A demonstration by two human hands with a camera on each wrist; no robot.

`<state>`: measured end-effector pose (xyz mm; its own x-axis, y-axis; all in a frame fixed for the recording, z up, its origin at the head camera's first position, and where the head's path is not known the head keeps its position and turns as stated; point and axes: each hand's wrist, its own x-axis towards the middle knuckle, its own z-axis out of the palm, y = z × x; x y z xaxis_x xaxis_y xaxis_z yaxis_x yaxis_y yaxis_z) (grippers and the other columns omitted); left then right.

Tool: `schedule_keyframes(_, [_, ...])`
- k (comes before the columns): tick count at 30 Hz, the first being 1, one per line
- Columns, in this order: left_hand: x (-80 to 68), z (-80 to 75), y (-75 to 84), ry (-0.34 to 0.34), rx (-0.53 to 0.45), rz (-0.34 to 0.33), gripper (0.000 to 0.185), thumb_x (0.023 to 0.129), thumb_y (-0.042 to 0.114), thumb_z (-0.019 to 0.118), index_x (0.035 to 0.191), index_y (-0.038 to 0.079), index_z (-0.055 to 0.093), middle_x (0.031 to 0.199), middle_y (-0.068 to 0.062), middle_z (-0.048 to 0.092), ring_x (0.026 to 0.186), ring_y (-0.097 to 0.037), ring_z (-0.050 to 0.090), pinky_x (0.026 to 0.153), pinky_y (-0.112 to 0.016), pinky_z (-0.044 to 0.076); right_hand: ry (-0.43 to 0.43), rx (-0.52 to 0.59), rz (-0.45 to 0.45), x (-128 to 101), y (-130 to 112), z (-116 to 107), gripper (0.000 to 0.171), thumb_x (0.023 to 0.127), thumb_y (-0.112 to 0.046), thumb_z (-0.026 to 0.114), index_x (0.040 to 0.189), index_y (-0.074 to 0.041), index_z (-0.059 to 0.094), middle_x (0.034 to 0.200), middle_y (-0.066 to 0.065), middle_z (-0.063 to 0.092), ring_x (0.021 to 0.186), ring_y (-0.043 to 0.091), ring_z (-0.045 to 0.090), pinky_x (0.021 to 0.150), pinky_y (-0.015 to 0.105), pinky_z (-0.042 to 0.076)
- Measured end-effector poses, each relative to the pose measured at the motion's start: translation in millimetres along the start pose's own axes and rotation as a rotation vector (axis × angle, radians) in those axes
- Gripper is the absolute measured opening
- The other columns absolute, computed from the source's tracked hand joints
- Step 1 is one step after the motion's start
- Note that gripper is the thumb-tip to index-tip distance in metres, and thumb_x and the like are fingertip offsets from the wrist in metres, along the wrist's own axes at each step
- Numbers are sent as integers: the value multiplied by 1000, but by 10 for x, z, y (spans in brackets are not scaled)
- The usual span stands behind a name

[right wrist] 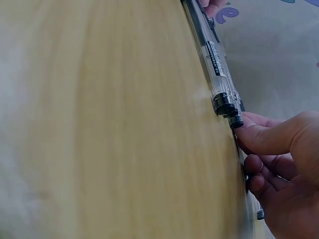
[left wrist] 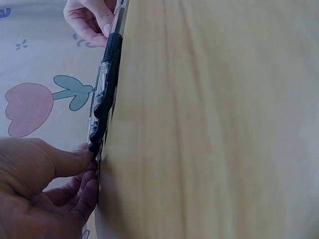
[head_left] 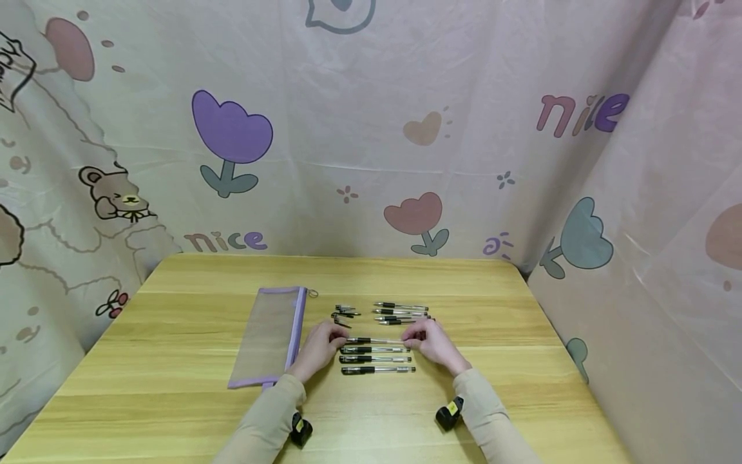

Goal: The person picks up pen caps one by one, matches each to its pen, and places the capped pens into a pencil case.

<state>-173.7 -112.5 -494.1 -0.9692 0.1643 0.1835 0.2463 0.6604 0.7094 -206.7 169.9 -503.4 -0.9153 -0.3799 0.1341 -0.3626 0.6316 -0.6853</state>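
Note:
In the head view, both hands are at the top pen (head_left: 373, 340) of a stack of rows on the table. My left hand (head_left: 317, 348) pinches its left end between thumb and fingers; my right hand (head_left: 433, 345) pinches its right end. Below it lie three capped gel pens (head_left: 377, 370), side by side with their black caps to the left. In the left wrist view the left thumb (left wrist: 70, 162) meets the fingers at the pens' cap end. The right wrist view shows the right hand (right wrist: 284, 159) by the pens' black end plugs (right wrist: 224, 107); overlapping pens partly hide the held one.
Behind the hands lie several uncapped pens (head_left: 400, 306) at right and a small group of loose black pen caps (head_left: 343, 314) at left. A mesh zip pouch (head_left: 263, 335) with purple edging lies left of the left hand. A printed curtain (head_left: 348, 129) hangs behind the wooden table (head_left: 174, 322).

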Motion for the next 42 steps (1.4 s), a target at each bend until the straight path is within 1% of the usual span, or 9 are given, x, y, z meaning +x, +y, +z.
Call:
schedule_keyframes(6, [-6, 3, -3, 6, -11, 1, 13, 89, -4, 69, 99, 1, 75, 94, -9, 71, 86, -20, 63, 78, -36, 54, -10, 16, -5, -4, 7, -7, 13, 82, -5, 78, 93, -11, 78, 93, 1, 71, 86, 12, 59, 77, 22, 48])
schedule_keyframes(11, [-10, 12, -28, 13, -31, 2, 14, 89, -4, 68, 101, 0, 74, 95, -10, 72, 86, -21, 65, 81, -40, 56, -52, 153, 35, -22, 54, -49, 19, 85, -2, 74, 104, -6, 75, 101, 11, 70, 87, 14, 59, 75, 20, 49])
schedule_keyframes(13, [-19, 14, -42, 15, -43, -9, 14, 91, -1, 67, 104, 0, 73, 97, -10, 71, 88, -21, 64, 82, -40, 55, -28, 217, 54, -24, 94, -77, 22, 87, 0, 71, 108, -2, 73, 104, 16, 71, 86, 14, 60, 73, 20, 49])
schedule_keyframes(16, [-24, 6, -60, 30, -84, -22, 16, 95, 2, 64, 109, -1, 71, 97, -10, 68, 88, -19, 62, 80, -34, 54, 75, 273, 83, 0, 152, -118, 25, 86, 2, 71, 111, 2, 71, 105, 21, 72, 82, 11, 60, 71, 19, 50])
schedule_keyframes(20, [-8, -14, -76, 79, -146, -19, 20, 96, 2, 63, 114, -3, 69, 94, -10, 66, 85, -16, 58, 75, -25, 49, 216, 263, 118, 51, 198, -150, 25, 85, 1, 74, 110, 1, 73, 103, 19, 72, 77, 8, 54, 69, 18, 46])
schedule_keyframes(23, [3, -17, -84, 108, -159, -5, 21, 95, 0, 64, 115, -4, 69, 94, -10, 66, 85, -16, 58, 75, -23, 49, 263, 237, 144, 72, 215, -152, 23, 84, 0, 76, 107, -1, 75, 102, 17, 70, 75, 10, 51, 66, 19, 43])
schedule_keyframes(28, [12, -9, -91, 121, -176, 3, 24, 94, -1, 64, 118, -6, 67, 94, -11, 67, 86, -16, 59, 74, -21, 49, 245, 192, 188, 89, 204, -148, 22, 84, -4, 77, 106, -6, 76, 108, 13, 68, 87, 17, 57, 76, 25, 46])
schedule_keyframes(33, [12, -8, -88, 121, -193, -2, 27, 93, -2, 65, 120, -6, 66, 94, -10, 68, 85, -16, 60, 74, -20, 50, 212, 189, 207, 125, 198, -138, 22, 84, -5, 77, 105, -9, 76, 114, 12, 65, 105, 26, 60, 95, 42, 49])
schedule_keyframes(42, [0, -5, -80, 114, -161, 13, 28, 91, -2, 67, 120, -5, 66, 93, -10, 68, 84, -16, 61, 73, -20, 51, 228, 195, 213, 146, 221, -113, 19, 83, -2, 77, 101, -6, 76, 111, 12, 65, 103, 25, 59, 94, 39, 47])
